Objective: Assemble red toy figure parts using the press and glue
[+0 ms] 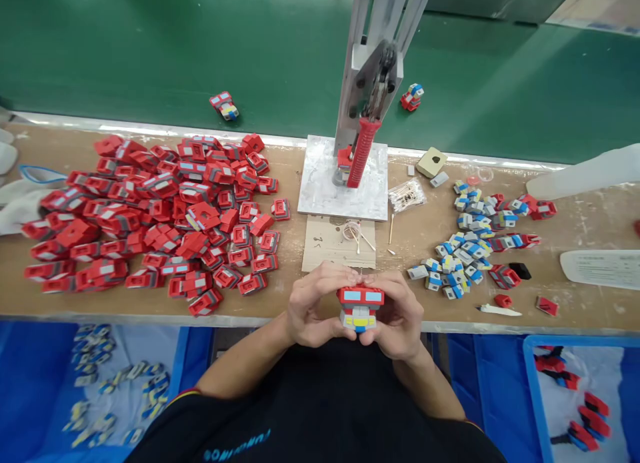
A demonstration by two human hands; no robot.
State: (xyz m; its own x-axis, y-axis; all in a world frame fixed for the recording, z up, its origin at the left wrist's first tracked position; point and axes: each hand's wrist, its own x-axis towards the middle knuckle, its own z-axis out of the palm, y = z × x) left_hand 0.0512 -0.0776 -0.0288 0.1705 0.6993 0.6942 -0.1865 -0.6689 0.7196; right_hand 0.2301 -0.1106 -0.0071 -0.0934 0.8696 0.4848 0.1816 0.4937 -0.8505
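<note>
Between my two hands is a toy robot torso (360,304), red on top with two pale blue windows and grey, yellow and blue below. My left hand (320,306) grips its left side, fingers over the top and thumb at the bottom. On the other side my right hand (399,311) closes round it the same way. Both hands are just in front of the table edge. Beyond them lies a piece of cardboard (317,243) with cotton swabs (357,240) and a small round lid on it.
A hand press (363,153) with a red handle stands on a metal plate (315,176). Red toy parts (165,210) are heaped left; grey-blue-yellow parts (463,250) lie right. Behind runs a green conveyor (125,56) carrying two assembled pieces. Blue bins (200,356) sit below the table.
</note>
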